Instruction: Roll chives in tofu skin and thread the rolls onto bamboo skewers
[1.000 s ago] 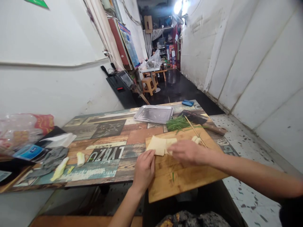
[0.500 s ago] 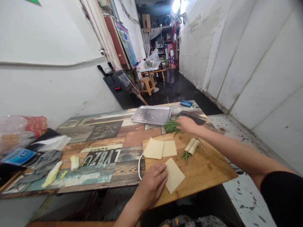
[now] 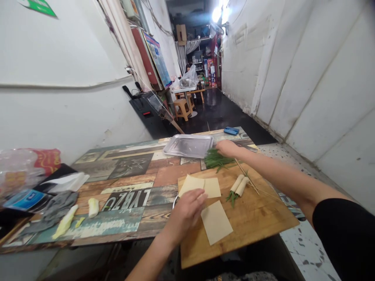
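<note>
While our left hand (image 3: 187,208) is resting flat-fingered, gripping nothing, on the wooden cutting board (image 3: 252,222) beside the pale square tofu sheet (image 3: 216,222), our right hand (image 3: 227,148) is closing loosely over the green chive bundle (image 3: 215,159) at the board's far edge.

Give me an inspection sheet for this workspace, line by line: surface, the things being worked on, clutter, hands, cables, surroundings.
Surface: patchwork-print table with a wooden cutting board at its near right corner.
Job's things: single tofu sheet near the board's front; stack of sheets behind it; two rolled sheets with greens sticking out; loose chives; skewers; metal tray, nothing seen in it.
Clutter: bags and packets, grey cloth, pale vegetable scraps at the left end.
Hands: left hand resting on the sheets, grip open; right hand on the chives, grip unclear.
Cables: wire along the left wall.
Surroundings: narrow white-walled corridor, stool, a person seated far back.
</note>
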`<state>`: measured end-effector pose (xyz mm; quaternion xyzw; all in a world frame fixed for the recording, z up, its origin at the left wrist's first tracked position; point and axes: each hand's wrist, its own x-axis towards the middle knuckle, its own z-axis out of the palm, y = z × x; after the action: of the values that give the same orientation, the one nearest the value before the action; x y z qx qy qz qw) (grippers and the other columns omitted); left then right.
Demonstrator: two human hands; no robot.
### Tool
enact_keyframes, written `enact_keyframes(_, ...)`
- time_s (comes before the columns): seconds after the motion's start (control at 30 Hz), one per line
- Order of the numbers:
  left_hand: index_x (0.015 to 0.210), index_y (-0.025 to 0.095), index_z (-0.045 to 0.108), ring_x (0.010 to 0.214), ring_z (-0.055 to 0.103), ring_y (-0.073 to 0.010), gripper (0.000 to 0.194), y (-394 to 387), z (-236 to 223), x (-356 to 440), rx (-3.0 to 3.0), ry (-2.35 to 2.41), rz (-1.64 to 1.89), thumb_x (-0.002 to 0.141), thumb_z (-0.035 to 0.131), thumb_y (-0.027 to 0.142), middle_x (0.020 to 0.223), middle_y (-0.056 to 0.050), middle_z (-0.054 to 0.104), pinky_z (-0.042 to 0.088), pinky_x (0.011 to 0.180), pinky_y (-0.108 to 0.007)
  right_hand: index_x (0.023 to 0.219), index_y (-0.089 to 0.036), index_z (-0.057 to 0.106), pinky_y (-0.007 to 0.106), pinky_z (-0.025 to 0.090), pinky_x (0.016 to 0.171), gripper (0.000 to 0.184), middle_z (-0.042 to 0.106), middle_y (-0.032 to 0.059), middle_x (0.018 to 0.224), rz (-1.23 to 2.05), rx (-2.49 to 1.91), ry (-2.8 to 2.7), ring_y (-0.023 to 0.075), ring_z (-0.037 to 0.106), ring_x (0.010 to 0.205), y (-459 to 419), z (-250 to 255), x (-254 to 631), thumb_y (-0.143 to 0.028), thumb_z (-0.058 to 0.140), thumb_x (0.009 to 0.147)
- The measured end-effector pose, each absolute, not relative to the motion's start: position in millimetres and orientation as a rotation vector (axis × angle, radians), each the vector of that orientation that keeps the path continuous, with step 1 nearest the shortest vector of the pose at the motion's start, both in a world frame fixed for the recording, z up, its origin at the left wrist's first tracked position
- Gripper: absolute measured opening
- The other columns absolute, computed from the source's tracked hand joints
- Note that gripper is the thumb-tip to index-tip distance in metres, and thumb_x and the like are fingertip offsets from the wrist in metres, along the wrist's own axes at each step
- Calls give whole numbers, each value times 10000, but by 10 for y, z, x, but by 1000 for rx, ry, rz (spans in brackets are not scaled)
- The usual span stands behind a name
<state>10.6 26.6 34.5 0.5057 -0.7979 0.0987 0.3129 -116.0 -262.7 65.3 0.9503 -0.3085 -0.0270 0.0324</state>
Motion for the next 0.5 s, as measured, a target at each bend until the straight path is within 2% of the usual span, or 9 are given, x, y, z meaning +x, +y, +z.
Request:
enact_keyframes(0.1, 1068, 146, 654, 959, 663, -196, 213, 2, 464, 197, 1427, -1929, 376, 902, 521, 138, 1031, -102, 710, 549, 843, -336, 1034, -104, 700, 284, 438, 842, 273, 672, 177, 1092, -78, 2919, -895, 265, 613, 1035, -2696, 694, -1169, -208, 508, 870)
enact_keyframes(0.23, 980, 147, 706, 849, 690, -182, 180, -370, 648, 272, 1517, -1808, 346, 887, 552, 152, 942, -75, 737, 562, 777, -303, 1005, -124, 725, 270, 438, 808, 251, 695, 156, 1033, -130, 2940, -833, 257, 630, 991, -2751, 702, -1125, -216, 559, 840)
enact_keyframes(0.4, 1004, 154, 713, 883, 692, -180, 199, -502, 752, 255, 1558, -1740, 334, 875, 561, 154, 972, -69, 736, 555, 799, -288, 993, -145, 735, 240, 444, 784, 262, 705, 129, 1015, -188, 2999, -771, 226, 643, 945, -2715, 496, -1048, -306, 622, 819)
enact_keyframes(0.5, 1004, 173, 710, 878, 689, -167, 206, -474, 707, 253, 1562, -1760, 278, 882, 545, 164, 972, -57, 736, 549, 792, -269, 997, -117, 730, 250, 456, 757, 286, 695, 154, 1040, -189, 3009, -772, 241, 650, 933, -2675, 386, -1019, -306, 639, 803)
